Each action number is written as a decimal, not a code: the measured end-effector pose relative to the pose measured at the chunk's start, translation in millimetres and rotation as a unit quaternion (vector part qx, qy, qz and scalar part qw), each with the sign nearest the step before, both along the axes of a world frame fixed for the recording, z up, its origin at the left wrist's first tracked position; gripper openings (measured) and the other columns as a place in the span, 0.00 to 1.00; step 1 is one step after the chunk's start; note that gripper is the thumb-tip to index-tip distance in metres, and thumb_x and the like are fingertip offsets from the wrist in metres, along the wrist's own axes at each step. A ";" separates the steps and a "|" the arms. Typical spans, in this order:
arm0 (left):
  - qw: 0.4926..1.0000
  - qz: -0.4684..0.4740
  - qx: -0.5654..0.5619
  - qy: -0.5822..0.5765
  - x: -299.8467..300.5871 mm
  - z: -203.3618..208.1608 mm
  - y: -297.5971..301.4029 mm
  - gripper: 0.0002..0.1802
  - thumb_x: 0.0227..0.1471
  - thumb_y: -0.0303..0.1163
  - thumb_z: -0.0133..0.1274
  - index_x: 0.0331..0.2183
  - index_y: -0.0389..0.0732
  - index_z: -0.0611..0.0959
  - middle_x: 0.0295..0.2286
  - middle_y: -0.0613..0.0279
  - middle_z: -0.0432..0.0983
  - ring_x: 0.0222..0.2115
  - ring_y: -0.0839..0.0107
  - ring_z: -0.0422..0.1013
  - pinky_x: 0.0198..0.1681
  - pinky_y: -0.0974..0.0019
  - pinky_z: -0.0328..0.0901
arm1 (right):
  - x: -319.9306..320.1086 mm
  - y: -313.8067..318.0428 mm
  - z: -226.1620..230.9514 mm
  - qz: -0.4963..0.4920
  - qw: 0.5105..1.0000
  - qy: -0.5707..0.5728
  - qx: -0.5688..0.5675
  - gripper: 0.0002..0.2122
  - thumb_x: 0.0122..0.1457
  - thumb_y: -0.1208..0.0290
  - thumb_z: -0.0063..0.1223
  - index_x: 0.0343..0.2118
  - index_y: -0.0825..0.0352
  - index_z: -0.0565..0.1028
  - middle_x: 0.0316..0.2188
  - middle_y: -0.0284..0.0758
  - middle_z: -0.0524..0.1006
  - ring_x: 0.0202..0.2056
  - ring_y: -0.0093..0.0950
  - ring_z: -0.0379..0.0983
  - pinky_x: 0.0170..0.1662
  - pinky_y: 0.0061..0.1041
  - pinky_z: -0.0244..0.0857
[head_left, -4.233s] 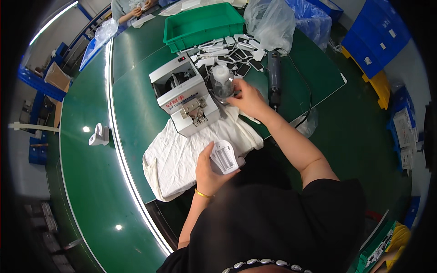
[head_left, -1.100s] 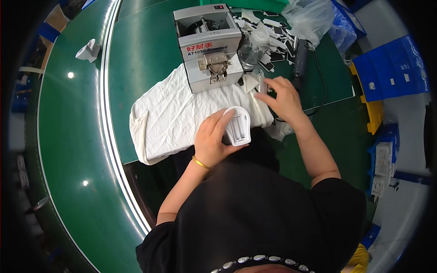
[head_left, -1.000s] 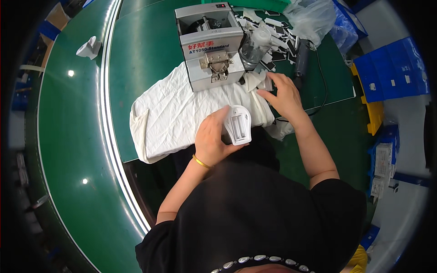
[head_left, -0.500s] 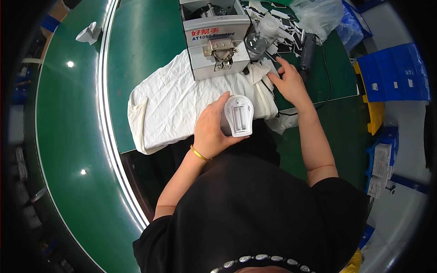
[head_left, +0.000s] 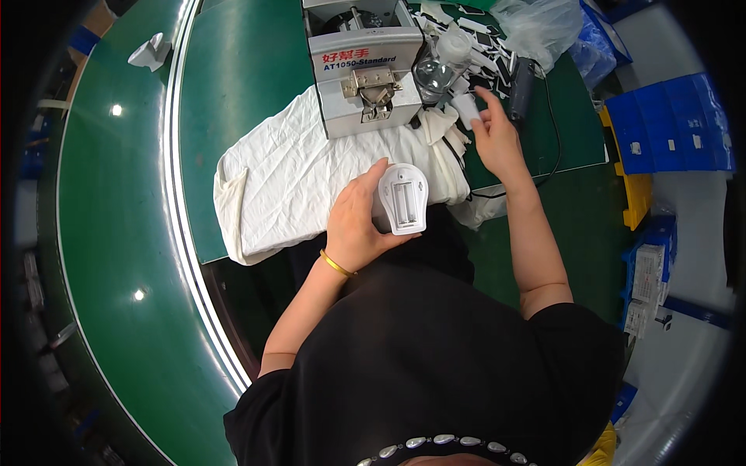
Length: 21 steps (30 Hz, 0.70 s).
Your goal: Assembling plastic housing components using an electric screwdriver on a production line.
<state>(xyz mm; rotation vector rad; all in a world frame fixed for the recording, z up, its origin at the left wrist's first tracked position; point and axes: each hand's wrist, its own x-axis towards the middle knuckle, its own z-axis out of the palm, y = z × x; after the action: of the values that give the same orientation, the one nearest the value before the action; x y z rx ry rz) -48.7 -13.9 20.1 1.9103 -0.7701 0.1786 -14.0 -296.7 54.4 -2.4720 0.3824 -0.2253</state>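
Note:
My left hand (head_left: pixel 355 216) grips a white plastic housing (head_left: pixel 406 172) by its sides, thumb near the bottom end and fingers along the left. The housing is rounded at the top and narrower below, its face turned up with a bare battery compartment (head_left: pixel 405 203) showing metal contacts. Farther off to the right, my right hand (head_left: pixel 497 142) pinches a flat white plastic piece (head_left: pixel 466 110) between thumb and fingers. That piece is beside a pile of white and black parts (head_left: pixel 488 58). Under the housing lies a white cloth (head_left: pixel 280 171).
A grey box-shaped machine (head_left: pixel 365 66) with a metal latch stands on the cloth. Right of it are a clear bottle (head_left: pixel 435 76), a dark corded tool (head_left: pixel 521 89) and a clear plastic bag (head_left: pixel 536 31). A white cone-shaped part (head_left: pixel 150 53) lies at the left. Blue bins (head_left: pixel 668 128) stand at the right.
My right hand has closed on the flat white piece, which now shows between its fingers. The left hand keeps its hold on the housing; the whole view has shifted slightly.

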 end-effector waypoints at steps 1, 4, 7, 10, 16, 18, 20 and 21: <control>1.000 0.006 -0.007 -0.023 1.1 1.5 -0.8 0.60 0.26 0.41 0.77 0.59 0.31 0.64 0.50 0.48 0.72 0.48 0.52 0.71 0.51 0.57 0.66 | -1.5 -2.8 0.9 0.006 1.000 -0.026 -0.017 0.26 0.58 0.77 0.53 0.60 0.61 0.65 0.37 0.38 0.75 0.30 0.24 0.71 0.37 0.26 0.68; 1.000 0.006 -0.004 -0.027 2.0 0.4 0.4 0.60 0.26 0.42 0.77 0.59 0.31 0.65 0.50 0.49 0.72 0.47 0.52 0.71 0.51 0.57 0.66 | -4.3 -0.7 8.9 0.006 0.998 -0.050 0.046 0.27 0.60 0.78 0.50 0.63 0.59 0.61 0.37 0.37 0.75 0.29 0.22 0.70 0.36 0.24 0.68; 1.000 0.000 0.007 0.000 2.7 0.8 0.6 0.60 0.27 0.44 0.77 0.59 0.30 0.65 0.51 0.47 0.72 0.51 0.51 0.70 0.55 0.57 0.64 | -10.9 14.8 29.9 0.008 0.983 -0.038 0.181 0.24 0.63 0.77 0.49 0.62 0.61 0.62 0.36 0.34 0.75 0.28 0.17 0.69 0.34 0.19 0.68; 1.000 0.002 0.008 0.010 2.9 0.3 1.4 0.60 0.27 0.44 0.77 0.59 0.31 0.65 0.51 0.47 0.72 0.51 0.51 0.70 0.54 0.57 0.65 | -18.7 25.4 35.2 0.085 0.954 -0.086 0.274 0.14 0.64 0.77 0.51 0.52 0.66 0.70 0.32 0.29 0.76 0.31 0.14 0.70 0.36 0.14 0.65; 1.000 0.013 -0.021 -0.009 4.8 0.0 -2.6 0.58 0.26 0.39 0.76 0.58 0.34 0.65 0.47 0.52 0.75 0.42 0.53 0.73 0.46 0.57 0.68 | -47.0 76.6 39.2 0.201 0.906 0.007 0.371 0.11 0.59 0.81 0.58 0.45 0.69 0.76 0.31 0.27 0.77 0.33 0.13 0.71 0.38 0.13 0.63; 1.000 0.011 -0.019 -0.002 4.0 -1.9 -2.4 0.57 0.27 0.40 0.75 0.58 0.34 0.65 0.48 0.52 0.75 0.43 0.52 0.74 0.47 0.57 0.68 | -48.0 81.9 34.8 0.210 0.895 0.060 0.389 0.12 0.58 0.81 0.59 0.46 0.70 0.76 0.34 0.29 0.79 0.34 0.12 0.71 0.38 0.12 0.64; 1.000 0.008 -0.025 0.005 4.3 -3.5 -2.5 0.57 0.27 0.40 0.75 0.58 0.34 0.65 0.48 0.51 0.74 0.43 0.52 0.74 0.47 0.57 0.68 | -49.5 84.3 34.3 0.212 0.890 0.063 0.399 0.12 0.58 0.81 0.59 0.45 0.70 0.76 0.34 0.29 0.79 0.34 0.12 0.72 0.37 0.12 0.64; 0.999 0.003 -0.032 0.011 4.0 -4.3 -2.5 0.57 0.27 0.40 0.75 0.58 0.35 0.65 0.48 0.51 0.74 0.44 0.52 0.74 0.47 0.57 0.68 | -50.7 85.3 34.0 0.212 0.885 0.064 0.409 0.11 0.58 0.81 0.59 0.45 0.71 0.77 0.34 0.29 0.79 0.34 0.12 0.72 0.37 0.12 0.64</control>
<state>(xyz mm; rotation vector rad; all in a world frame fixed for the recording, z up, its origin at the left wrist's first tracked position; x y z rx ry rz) -44.7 -16.4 15.9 1.8505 -0.7353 0.1841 -64.6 -211.4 88.4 -1.6666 -0.0347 0.2466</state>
